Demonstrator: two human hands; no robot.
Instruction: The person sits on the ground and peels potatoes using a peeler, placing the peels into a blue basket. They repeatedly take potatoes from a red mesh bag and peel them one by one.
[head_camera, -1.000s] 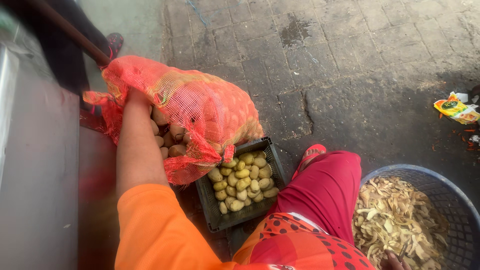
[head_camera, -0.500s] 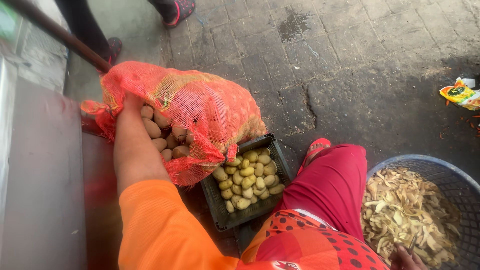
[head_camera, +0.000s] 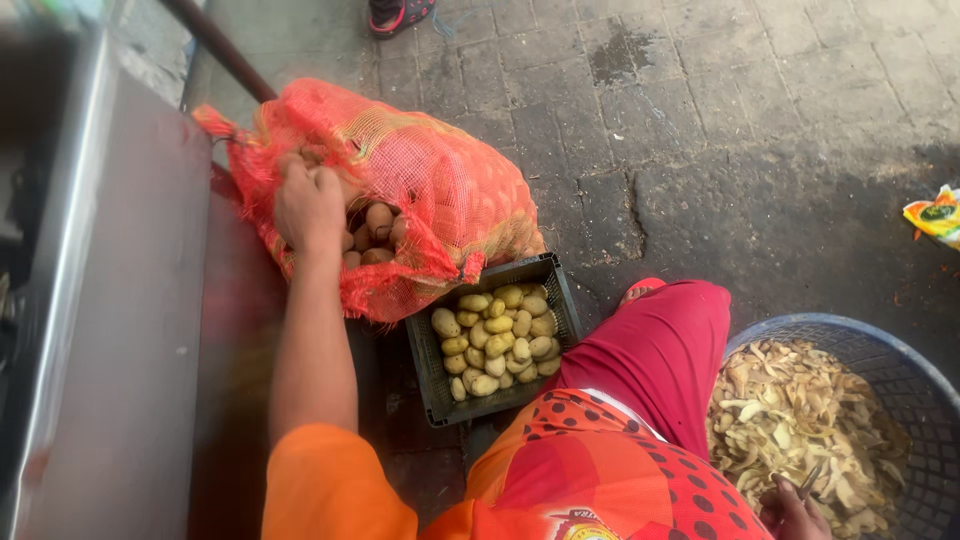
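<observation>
Ground: grey paving stones, damp in patches.
Change: left hand (head_camera: 308, 205) has moved deeper into the red mesh sack (head_camera: 420, 190), fingers now closed over unpeeled potatoes (head_camera: 375, 232).
Right hand (head_camera: 792, 508): at the peel basket (head_camera: 890, 345); grip unclear.
Crate (head_camera: 430, 375): peeled potatoes (head_camera: 497, 340) beside the sack.

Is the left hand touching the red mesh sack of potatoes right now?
Touching. The head view shows the left hand at the opening of the red mesh sack, its fingers curled over the netting with no gap.

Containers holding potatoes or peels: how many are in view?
3: a red mesh sack of unpeeled potatoes at upper left, a black plastic crate of peeled potatoes below it, a blue plastic basket of peels at lower right.
</observation>
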